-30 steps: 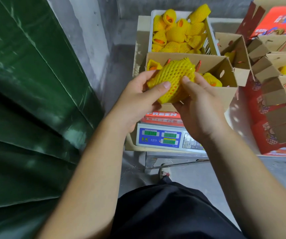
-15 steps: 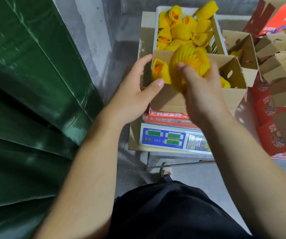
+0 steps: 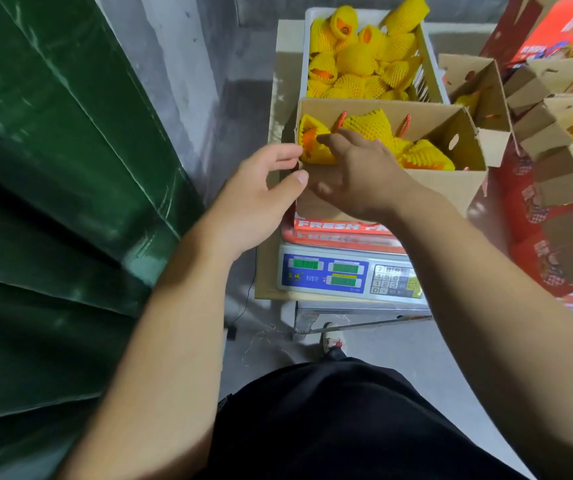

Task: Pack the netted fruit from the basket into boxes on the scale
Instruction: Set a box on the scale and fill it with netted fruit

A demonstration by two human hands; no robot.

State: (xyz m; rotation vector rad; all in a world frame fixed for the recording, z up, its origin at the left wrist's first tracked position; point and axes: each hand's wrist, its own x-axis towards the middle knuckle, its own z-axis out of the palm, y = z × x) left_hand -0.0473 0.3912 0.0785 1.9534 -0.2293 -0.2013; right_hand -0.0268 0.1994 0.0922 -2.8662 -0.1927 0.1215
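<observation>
An open cardboard box (image 3: 451, 188) stands on a digital scale (image 3: 326, 275) and holds several fruits in yellow foam net (image 3: 368, 128). Behind it a white basket (image 3: 428, 60) is piled with more netted fruit (image 3: 357, 58). My right hand (image 3: 357, 174) reaches over the box's near wall, its fingers stretched onto the netted fruit at the left end (image 3: 307, 133), gripping nothing. My left hand (image 3: 261, 195) is beside the box's near left corner, with fingertips and thumb touching the cardboard edge.
A green tarp (image 3: 53, 185) fills the left side. Several open cardboard boxes (image 3: 555, 133) with red printed sides are stacked to the right, some with netted fruit inside. Grey concrete floor (image 3: 236, 109) lies between tarp and scale stand.
My right hand carried the netted fruit over the box wall, set it inside and let go. My left hand left the fruit and moved to the box's left corner.
</observation>
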